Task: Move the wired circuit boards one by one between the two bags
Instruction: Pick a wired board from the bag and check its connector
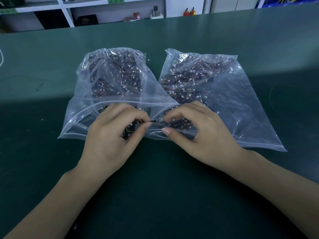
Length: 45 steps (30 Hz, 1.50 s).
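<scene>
Both forearms reach in from the near edge of the green table (51,69). At the bag mouths, the left hand (110,135) curls round a dark wired board (131,129), thumb and forefinger pinching a thin black piece (153,120) at its end. Facing it, the right hand (198,133) has its fingers bent over that piece's other end, thumb on the plastic. Left bag (110,80) and right bag (224,94), both clear, lie side by side, full of boards. Shelves (69,12) stand behind.

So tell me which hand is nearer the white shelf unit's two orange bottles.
Right. The right hand lies below the orange bottles, slightly right; the left hand sits farther left.
</scene>
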Motion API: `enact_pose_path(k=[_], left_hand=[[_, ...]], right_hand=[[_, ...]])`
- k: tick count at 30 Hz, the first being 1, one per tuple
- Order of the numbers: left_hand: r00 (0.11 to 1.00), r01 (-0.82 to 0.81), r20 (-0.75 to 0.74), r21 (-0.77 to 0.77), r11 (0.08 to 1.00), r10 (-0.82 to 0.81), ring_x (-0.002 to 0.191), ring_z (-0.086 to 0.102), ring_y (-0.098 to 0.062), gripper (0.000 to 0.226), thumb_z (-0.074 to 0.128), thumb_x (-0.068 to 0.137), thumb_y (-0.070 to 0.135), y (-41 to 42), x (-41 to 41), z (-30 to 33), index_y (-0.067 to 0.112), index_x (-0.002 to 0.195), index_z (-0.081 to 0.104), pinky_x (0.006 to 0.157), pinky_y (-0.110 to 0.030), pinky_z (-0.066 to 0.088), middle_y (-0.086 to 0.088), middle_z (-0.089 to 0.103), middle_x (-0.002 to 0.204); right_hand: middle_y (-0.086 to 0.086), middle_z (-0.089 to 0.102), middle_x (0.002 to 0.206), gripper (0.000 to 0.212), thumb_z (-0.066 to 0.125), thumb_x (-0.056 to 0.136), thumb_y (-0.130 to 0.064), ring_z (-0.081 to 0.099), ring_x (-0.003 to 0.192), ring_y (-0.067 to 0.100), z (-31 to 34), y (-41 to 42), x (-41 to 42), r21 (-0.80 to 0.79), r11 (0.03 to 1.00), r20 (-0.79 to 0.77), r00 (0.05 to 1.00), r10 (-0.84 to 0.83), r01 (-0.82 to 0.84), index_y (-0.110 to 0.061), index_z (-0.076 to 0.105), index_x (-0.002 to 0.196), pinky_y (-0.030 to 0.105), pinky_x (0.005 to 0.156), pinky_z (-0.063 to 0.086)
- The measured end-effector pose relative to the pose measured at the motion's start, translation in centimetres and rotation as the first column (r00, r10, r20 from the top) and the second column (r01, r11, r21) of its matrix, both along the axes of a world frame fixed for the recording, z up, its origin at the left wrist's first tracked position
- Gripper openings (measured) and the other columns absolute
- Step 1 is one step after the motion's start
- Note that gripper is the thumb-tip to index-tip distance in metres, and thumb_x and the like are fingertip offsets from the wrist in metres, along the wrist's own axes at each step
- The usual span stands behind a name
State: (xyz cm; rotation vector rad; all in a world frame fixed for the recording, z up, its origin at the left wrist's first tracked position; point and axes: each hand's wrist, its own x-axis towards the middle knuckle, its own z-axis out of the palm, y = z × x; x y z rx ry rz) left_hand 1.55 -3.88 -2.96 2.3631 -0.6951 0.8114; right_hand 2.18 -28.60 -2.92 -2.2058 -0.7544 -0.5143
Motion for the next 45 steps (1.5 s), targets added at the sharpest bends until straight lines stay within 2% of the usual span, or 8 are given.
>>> enact_pose_path(k=[4, 7, 10, 18, 22, 27, 32, 45], left_hand=[[0.986, 0.162, 0.042, -0.030, 0.986, -0.161, 0.090, 0.067, -0.016, 0.012, 0.076, 0.101, 0.021, -1.0, -0.6, 0.1, 0.020, 0.113, 0.079, 0.080, -0.034, 0.054, 0.007, 0.070, 0.099], [0.986, 0.165, 0.004, -0.107, 0.981, -0.166, 0.089, 0.068, -0.011, 0.027, 0.079, 0.098, 0.024, -1.3, -0.9, 0.1, 0.022, 0.125, 0.075, 0.081, -0.027, 0.056, 0.010, 0.071, 0.099], [0.984, 0.169, -0.034, -0.146, 0.975, -0.176, 0.085, 0.069, -0.012, 0.038, 0.081, 0.094, 0.028, -1.3, -0.9, 0.1, 0.028, 0.130, 0.070, 0.079, -0.024, 0.056, 0.012, 0.071, 0.097], [0.988, 0.140, -0.034, -0.176, 0.974, -0.148, 0.086, 0.069, -0.008, 0.037, 0.082, 0.093, 0.032, -1.7, -1.4, 0.3, 0.027, 0.128, 0.068, 0.079, -0.015, 0.054, 0.015, 0.070, 0.097], [0.997, 0.062, -0.045, -0.136, 0.989, -0.068, 0.082, 0.066, -0.010, 0.010, 0.076, 0.099, 0.027, -1.5, -1.3, 0.3, 0.020, 0.105, 0.074, 0.071, -0.029, 0.053, 0.015, 0.070, 0.092], [0.997, 0.060, -0.033, -0.094, 0.994, -0.063, 0.080, 0.065, -0.021, 0.013, 0.073, 0.101, 0.022, -1.5, -1.3, 0.3, 0.014, 0.091, 0.077, 0.067, -0.042, 0.051, 0.009, 0.070, 0.088], [0.996, 0.086, 0.008, -0.095, 0.992, -0.086, 0.079, 0.066, -0.022, 0.017, 0.075, 0.100, 0.020, -1.6, -1.4, 0.5, 0.012, 0.086, 0.078, 0.071, -0.039, 0.050, 0.005, 0.071, 0.085], [0.995, 0.097, -0.018, -0.098, 0.990, -0.099, 0.082, 0.066, -0.018, 0.015, 0.073, 0.101, 0.019, -1.7, -1.5, 0.6, 0.012, 0.089, 0.078, 0.071, -0.036, 0.050, 0.006, 0.070, 0.088]], right_hand=[[-0.012, 0.072, 0.101, 0.021, 0.073, 0.097, -0.035, 0.062, 0.093, 0.012, 0.0, -0.1, 0.2, 0.020, 0.999, 0.024, 0.999, 0.028, -0.028, -0.016, 0.078, 0.103, 0.030, 0.088, 0.049], [-0.007, 0.072, 0.093, 0.017, 0.070, 0.100, -0.028, 0.062, 0.087, 0.015, -0.2, 0.1, 0.2, 0.063, 0.994, 0.014, 0.996, 0.090, -0.091, -0.014, 0.079, 0.093, 0.035, 0.084, 0.049], [-0.017, 0.073, 0.099, 0.013, 0.068, 0.101, -0.025, 0.065, 0.094, 0.009, -0.1, 0.2, 0.1, 0.129, 0.981, -0.033, 0.988, 0.149, -0.144, -0.018, 0.079, 0.101, 0.028, 0.087, 0.049], [-0.010, 0.075, 0.093, 0.006, 0.076, 0.098, -0.017, 0.066, 0.089, 0.012, 0.1, -0.1, 0.3, 0.141, 0.979, 0.003, 0.989, 0.149, -0.148, -0.014, 0.080, 0.097, 0.029, 0.086, 0.048], [-0.011, 0.075, 0.093, 0.010, 0.074, 0.098, -0.019, 0.065, 0.087, 0.011, 0.2, 0.0, 0.2, 0.181, 0.977, 0.031, 0.993, 0.111, -0.114, -0.011, 0.079, 0.096, 0.023, 0.083, 0.046], [-0.011, 0.075, 0.093, 0.010, 0.073, 0.099, -0.018, 0.065, 0.086, 0.009, 0.3, 0.0, 0.2, 0.165, 0.979, 0.006, 0.993, 0.120, -0.119, -0.011, 0.079, 0.096, 0.023, 0.085, 0.045], [-0.007, 0.074, 0.091, 0.007, 0.074, 0.099, -0.014, 0.065, 0.086, 0.017, 0.3, -0.1, 0.2, 0.121, 0.985, 0.039, 0.992, 0.117, -0.121, -0.010, 0.078, 0.094, 0.035, 0.081, 0.050], [-0.008, 0.074, 0.093, 0.009, 0.073, 0.101, -0.017, 0.065, 0.086, 0.017, 0.1, 0.0, 0.2, 0.110, 0.987, 0.063, 0.992, 0.112, -0.119, -0.011, 0.078, 0.097, 0.038, 0.080, 0.050]])
